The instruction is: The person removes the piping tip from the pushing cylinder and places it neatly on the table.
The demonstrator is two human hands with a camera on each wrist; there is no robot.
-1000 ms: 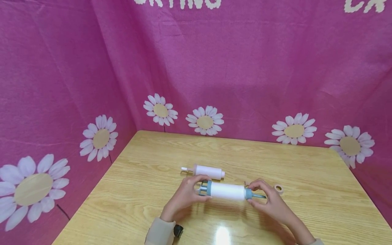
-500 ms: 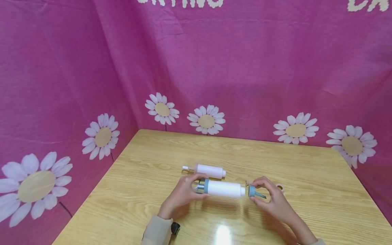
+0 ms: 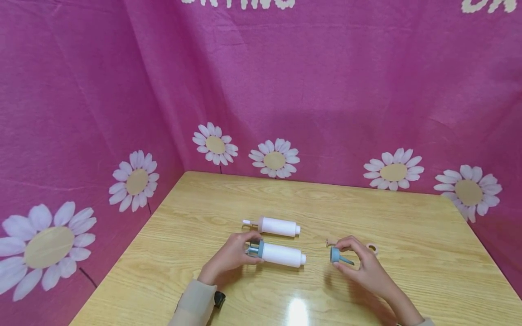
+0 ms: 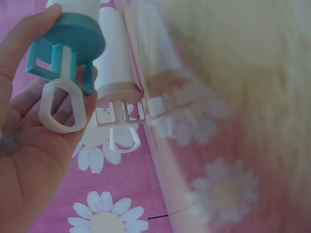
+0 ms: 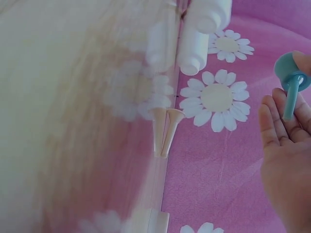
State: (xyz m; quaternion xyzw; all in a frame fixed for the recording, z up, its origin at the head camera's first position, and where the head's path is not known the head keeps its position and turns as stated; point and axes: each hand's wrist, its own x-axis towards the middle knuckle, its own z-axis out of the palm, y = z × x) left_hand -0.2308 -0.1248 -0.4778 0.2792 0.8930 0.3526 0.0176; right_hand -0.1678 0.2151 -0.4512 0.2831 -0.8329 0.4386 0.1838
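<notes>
At frame centre, your left hand point(image 3: 228, 258) gripped the syringe point(image 3: 281, 255) by its blue plunger end, barrel resting on the table point(image 3: 408, 217). Right of it, your right hand point(image 3: 359, 265) pinched the blue nozzle point(image 3: 338, 256). With its tip open, the syringe could have leaked; a loose pinch could have dropped the nozzle.

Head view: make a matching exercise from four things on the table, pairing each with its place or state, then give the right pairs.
1. blue nozzle
2. blue-capped tube
3. pink-capped tube
4. tape ring

A. lies untouched, behind the other tube
B. held at its plunger end by the left hand
C. pinched in the right hand
D. flat on the table, just behind the right hand

Pairs: 1-C, 2-B, 3-A, 4-D
</notes>
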